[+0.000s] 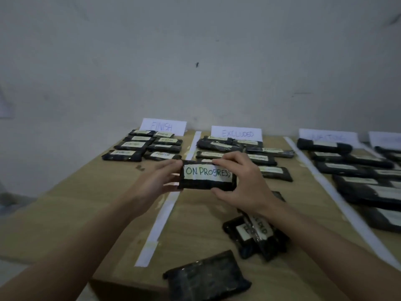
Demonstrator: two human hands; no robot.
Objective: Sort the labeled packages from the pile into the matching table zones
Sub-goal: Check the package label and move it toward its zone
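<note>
Black package point(206, 178) with a white label reading "ON PROGRESS" is held clear of the surface point(86, 203), at frame centre, label facing the camera. Left hand point(156, 181) grips its left end, fingers curled round the edge. Right hand point(240, 185) grips the right end: fingers point(225, 159) pinch the top edge, thumb under the lower edge.

At 5 o'clock from the held package, a small pile of black packages point(256, 235) lies partly under the right forearm; labels partly legible only. At 6 o'clock, near the surface's front edge, one black package point(206, 279) lies with no label showing.

At 11 o'clock, the "FINISH" sign point(163, 126) stands against the wall, with two columns of labelled packages point(141, 147) before it. At 1 o'clock, the "EXCLUDED" sign point(237, 133) stands with its packages point(238, 148) in front. White tape strips point(165, 211) divide the zones. At 2 to 3 o'clock, a third zone holds further packages point(347, 166); its sign point(327, 136) is too blurred to read. A fourth sign point(386, 139) is cut by the frame edge.
</note>
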